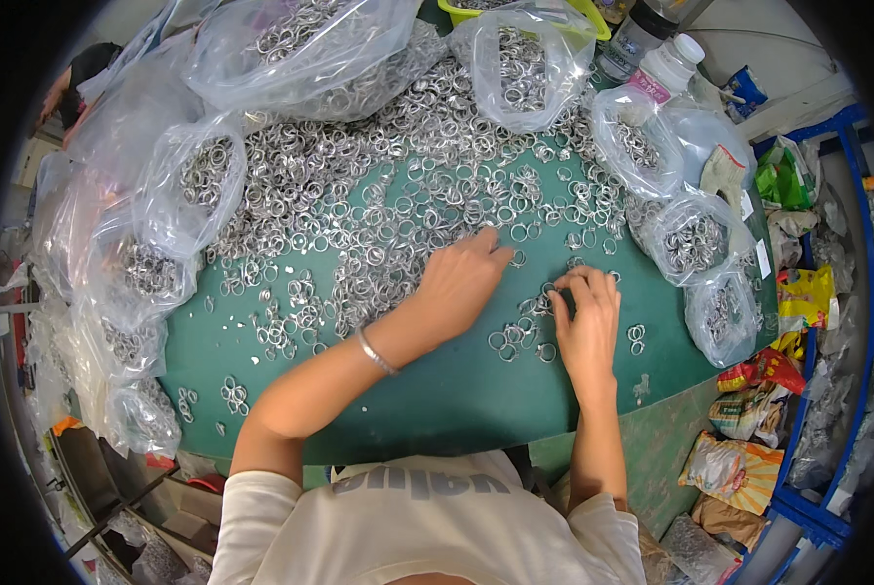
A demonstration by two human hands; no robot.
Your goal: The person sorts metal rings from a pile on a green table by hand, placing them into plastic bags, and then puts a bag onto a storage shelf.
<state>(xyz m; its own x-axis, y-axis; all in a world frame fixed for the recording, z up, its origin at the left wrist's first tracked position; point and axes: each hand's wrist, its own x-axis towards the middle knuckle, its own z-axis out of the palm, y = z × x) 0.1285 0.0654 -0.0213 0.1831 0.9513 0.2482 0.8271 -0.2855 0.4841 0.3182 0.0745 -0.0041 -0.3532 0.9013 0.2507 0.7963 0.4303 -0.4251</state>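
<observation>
Loose silver-coloured finger rings (369, 249) lie in a wide heap over the green tabletop (437, 390). My left hand (461, 278), with a bangle on its wrist, reaches to the near edge of the heap. Its fingers are drawn together, and what they hold, if anything, is hidden. To its right, my right hand (590, 314) is bent down with thumb and fingertips closed at a ring (552, 290). A small cluster of rings (515, 336) lies between the two hands, and a few more rings (636, 337) sit just right of the right hand.
Clear plastic bags of rings line the left (198, 180), far (525, 73) and right (693, 244) sides. A yellow basket (593, 18), a white bottle (668, 66) and a dark jar (635, 41) stand at the far right. A blue rack (852, 292) with packages is beside the table.
</observation>
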